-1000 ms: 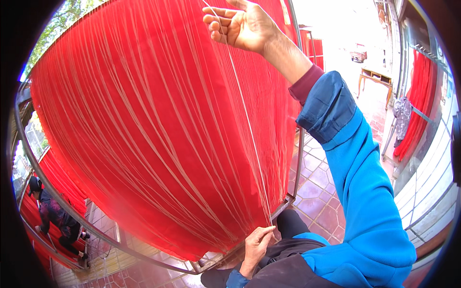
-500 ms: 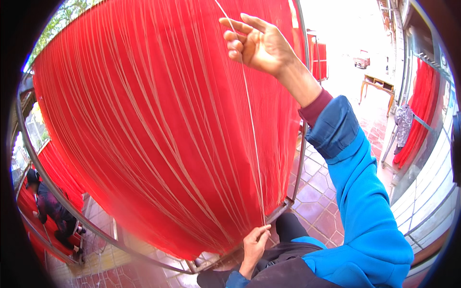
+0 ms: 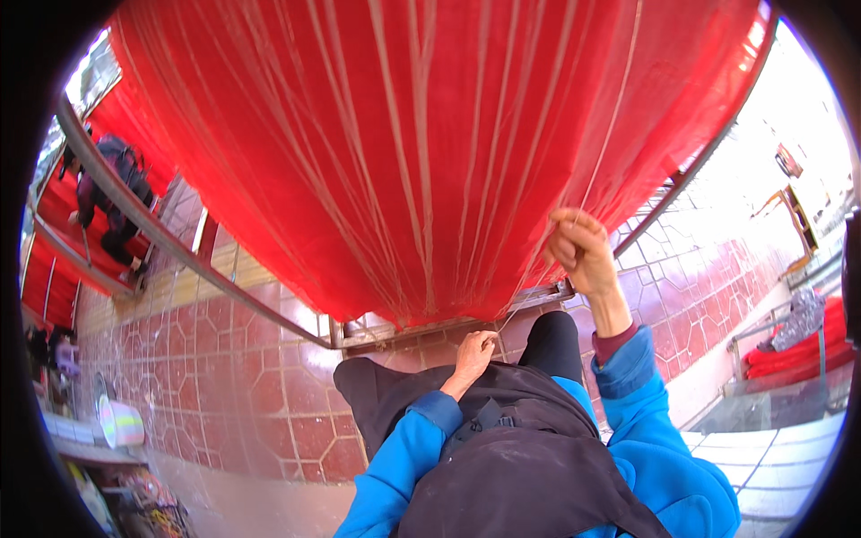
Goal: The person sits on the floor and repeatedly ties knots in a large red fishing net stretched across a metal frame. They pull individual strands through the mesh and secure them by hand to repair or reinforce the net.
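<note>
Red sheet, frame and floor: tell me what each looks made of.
Red sheet: apparently many fine strands or thin cloth hung side by side; pale lengthwise streaks, matte with a slight sheen. Frame: metal by its look, a grey rail, dull shine. Floor: glazed tile, reddish pieces with pale joints, glossy. Right hand touches the sheet's edge; left hand pinches a thin strand.

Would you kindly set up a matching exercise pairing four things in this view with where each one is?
Things:
1. left hand
2. right hand
3. red strands
4. other person

Places:
A. far left, beyond the metal rail
B. raised at the curtain's right edge
C. low, pinching a pale strand
D. hanging across the upper view

Pairs: 1-C, 2-B, 3-D, 4-A
</note>
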### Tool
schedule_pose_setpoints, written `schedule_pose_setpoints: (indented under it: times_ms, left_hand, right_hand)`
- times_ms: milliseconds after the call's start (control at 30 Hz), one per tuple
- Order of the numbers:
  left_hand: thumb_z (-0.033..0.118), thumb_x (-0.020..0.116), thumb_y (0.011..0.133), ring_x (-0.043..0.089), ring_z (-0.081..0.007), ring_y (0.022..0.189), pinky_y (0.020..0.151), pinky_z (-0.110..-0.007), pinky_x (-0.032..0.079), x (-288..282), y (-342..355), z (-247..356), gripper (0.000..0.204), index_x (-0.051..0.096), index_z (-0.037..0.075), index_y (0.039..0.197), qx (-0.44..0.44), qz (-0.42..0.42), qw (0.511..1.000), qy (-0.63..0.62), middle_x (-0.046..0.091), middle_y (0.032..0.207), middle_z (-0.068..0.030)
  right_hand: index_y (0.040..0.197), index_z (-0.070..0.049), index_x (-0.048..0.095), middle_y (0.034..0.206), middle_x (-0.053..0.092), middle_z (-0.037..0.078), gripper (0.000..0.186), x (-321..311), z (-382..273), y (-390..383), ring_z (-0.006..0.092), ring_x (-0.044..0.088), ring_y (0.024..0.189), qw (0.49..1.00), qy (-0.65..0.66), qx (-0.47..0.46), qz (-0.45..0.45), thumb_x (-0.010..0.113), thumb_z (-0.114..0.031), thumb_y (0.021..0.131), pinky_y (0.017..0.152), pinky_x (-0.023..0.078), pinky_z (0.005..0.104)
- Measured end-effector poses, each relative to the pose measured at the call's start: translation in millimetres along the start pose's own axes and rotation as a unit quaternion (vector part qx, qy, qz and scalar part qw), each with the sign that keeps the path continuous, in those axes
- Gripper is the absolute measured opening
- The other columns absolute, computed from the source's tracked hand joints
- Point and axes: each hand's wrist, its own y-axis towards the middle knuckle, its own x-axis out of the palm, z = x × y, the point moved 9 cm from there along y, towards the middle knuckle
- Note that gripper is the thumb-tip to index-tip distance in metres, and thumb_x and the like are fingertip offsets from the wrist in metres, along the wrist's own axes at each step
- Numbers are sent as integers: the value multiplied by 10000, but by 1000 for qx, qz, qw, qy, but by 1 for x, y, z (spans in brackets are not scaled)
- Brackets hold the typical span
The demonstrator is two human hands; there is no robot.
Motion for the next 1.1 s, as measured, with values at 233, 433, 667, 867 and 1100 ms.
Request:
schedule_pose_setpoints:
  times_ms: [233,433,667,867,1100]
  left_hand:
    - [153,663,759,580,-301,933,827,-402,474,-11,-23,-64,412,589,95,1160,-83,46,995,28,595,972,-122]
    - [98,639,805,607,-205,794,727,-307,489,-84,-16,-42,219,656,67,1020,-79,225,967,-83,634,914,-87]
    - [6,578,855,604,-233,860,760,-327,480,-251,-44,41,156,621,3,1005,55,462,884,-37,618,951,-124]
    - [27,568,877,597,-213,943,809,-321,476,-304,-3,87,187,601,-3,1059,101,516,838,-146,627,1020,-123]
    - [61,616,865,582,-175,939,821,-287,455,-304,36,73,162,645,-7,1009,65,440,866,-229,633,995,-102]
  right_hand:
    - [1012,21,640,572,472,-13,166,-51,112,-16,74,423,482,991,-64,71,98,551,-79,915,532,458,247]
    - [1188,32,565,949,639,61,334,-92,121,-12,128,608,880,957,-243,-11,156,627,-52,871,782,498,258]
    - [1322,20,467,1254,556,136,517,-137,79,-63,197,575,1075,919,-291,-29,265,668,-134,872,881,472,288]
    - [1187,30,573,1063,639,83,305,-101,90,-93,147,596,984,914,-333,-9,232,601,-48,893,874,466,265]
    - [1090,50,616,956,663,90,218,-54,116,-93,154,620,916,939,-319,44,119,572,-40,897,829,478,263]
